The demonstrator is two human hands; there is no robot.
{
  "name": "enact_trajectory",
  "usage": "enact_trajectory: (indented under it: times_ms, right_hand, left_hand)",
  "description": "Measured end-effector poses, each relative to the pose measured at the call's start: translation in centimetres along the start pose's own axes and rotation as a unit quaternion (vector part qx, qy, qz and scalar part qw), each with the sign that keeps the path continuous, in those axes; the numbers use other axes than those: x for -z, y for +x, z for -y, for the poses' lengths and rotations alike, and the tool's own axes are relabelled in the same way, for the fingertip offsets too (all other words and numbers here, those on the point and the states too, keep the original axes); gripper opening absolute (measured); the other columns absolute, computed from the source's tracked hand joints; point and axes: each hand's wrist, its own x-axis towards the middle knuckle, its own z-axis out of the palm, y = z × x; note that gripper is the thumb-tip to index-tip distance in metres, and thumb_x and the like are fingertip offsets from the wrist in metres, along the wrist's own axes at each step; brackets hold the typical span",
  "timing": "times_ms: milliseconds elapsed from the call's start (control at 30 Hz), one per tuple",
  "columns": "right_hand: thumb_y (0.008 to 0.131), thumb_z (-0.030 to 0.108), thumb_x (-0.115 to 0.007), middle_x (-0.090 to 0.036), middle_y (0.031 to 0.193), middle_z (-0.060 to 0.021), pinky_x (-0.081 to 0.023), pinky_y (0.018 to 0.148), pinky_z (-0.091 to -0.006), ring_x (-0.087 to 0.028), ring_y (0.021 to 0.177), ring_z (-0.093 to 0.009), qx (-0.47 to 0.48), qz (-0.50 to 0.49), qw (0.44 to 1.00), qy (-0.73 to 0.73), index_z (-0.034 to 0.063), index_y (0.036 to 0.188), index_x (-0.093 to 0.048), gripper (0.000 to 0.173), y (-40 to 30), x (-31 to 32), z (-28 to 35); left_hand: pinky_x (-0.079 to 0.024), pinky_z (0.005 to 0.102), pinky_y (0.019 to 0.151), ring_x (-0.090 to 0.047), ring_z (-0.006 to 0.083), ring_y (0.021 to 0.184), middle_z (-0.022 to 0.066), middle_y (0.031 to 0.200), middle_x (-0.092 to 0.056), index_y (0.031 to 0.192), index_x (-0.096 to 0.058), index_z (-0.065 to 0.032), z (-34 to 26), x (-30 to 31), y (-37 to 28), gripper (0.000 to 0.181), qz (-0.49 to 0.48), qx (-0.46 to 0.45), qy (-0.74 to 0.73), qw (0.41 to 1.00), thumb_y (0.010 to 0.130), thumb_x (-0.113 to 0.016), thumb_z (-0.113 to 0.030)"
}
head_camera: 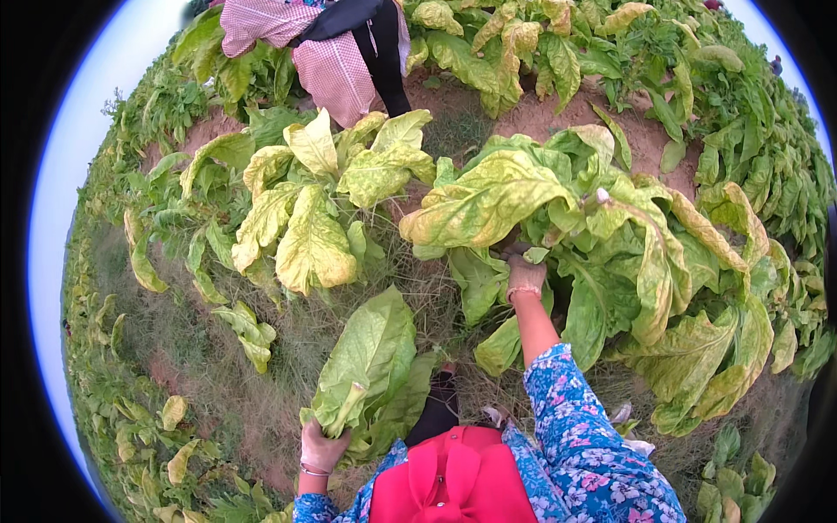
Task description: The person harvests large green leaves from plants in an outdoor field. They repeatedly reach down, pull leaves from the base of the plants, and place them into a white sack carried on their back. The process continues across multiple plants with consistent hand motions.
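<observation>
My left hand (324, 448), in a pale dusty glove, grips a small bundle of large green leaves (369, 353) by their thick stem ends, low and left of my body. My right hand (525, 274), also gloved, reaches in among the lower leaves of a big yellow-green broad-leaved plant (614, 222), which looks like tobacco. Its fingertips are partly hidden under the foliage, so what they touch there does not show. A large yellowing leaf (490, 199) hangs just above that hand.
A second yellowing plant (317, 235) stands ahead on the left. Beyond it is another person (337, 72) in checked pink cloth and dark trousers. Dry grass (216, 386) and reddish soil (529, 118) lie between the rows. More plants (758, 137) line the right side.
</observation>
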Motion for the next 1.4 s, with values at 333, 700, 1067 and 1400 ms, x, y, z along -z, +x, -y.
enact_trajectory:
  times_ms: [333,700,1067,1400]
  right_hand:
    - [0.074,0.001,-0.053,-0.064,0.081,-0.0107,-0.051,0.062,-0.0291,-0.062,0.066,-0.018,-0.023,0.355,0.899,0.255,0.0004,0.086,-0.062,0.015,-22.7,-3.6,10.9]
    - [0.088,0.025,-0.060,-0.065,0.084,-0.0122,-0.054,0.068,-0.0328,-0.063,0.075,-0.022,-0.283,0.473,0.611,0.568,0.0000,0.095,-0.062,0.026,-22.8,-7.9,10.5]
    - [0.075,0.034,-0.068,-0.062,0.115,-0.0223,-0.047,0.092,-0.0363,-0.060,0.107,-0.033,-0.100,0.087,0.814,-0.565,-0.0044,0.115,-0.060,0.056,3.1,13.6,-2.7]
    - [0.084,0.027,-0.057,-0.061,0.119,-0.0184,-0.048,0.091,-0.0391,-0.062,0.106,-0.033,-0.091,0.184,0.707,-0.677,0.0067,0.115,-0.064,0.038,13.0,11.3,-15.3]
  left_hand:
    - [-0.038,0.0372,0.104,-0.046,0.0304,0.126,0.0195,0.141,-0.039,0.129,-0.045,0.0007,-10.7,-1.7,-0.1,0.075,0.064,-0.184,-0.122,0.973,0.058,-0.068,0.003]
    - [-0.047,0.0345,0.092,-0.059,0.0232,0.105,0.0133,0.117,-0.060,0.121,-0.054,0.0006,-7.5,-6.7,1.9,0.067,0.066,-0.211,-0.044,0.974,0.061,-0.084,-0.011]
    - [-0.045,0.0335,0.089,-0.056,0.0216,0.095,0.0080,0.113,-0.057,0.126,-0.047,0.0016,3.3,8.9,1.6,0.063,-0.099,0.093,-0.140,0.981,0.068,-0.074,-0.002]
    - [-0.044,0.0350,0.089,-0.054,0.0210,0.097,0.0088,0.111,-0.057,0.123,-0.049,0.0013,7.2,5.2,0.1,0.063,-0.029,0.239,-0.125,0.962,0.066,-0.074,-0.005]
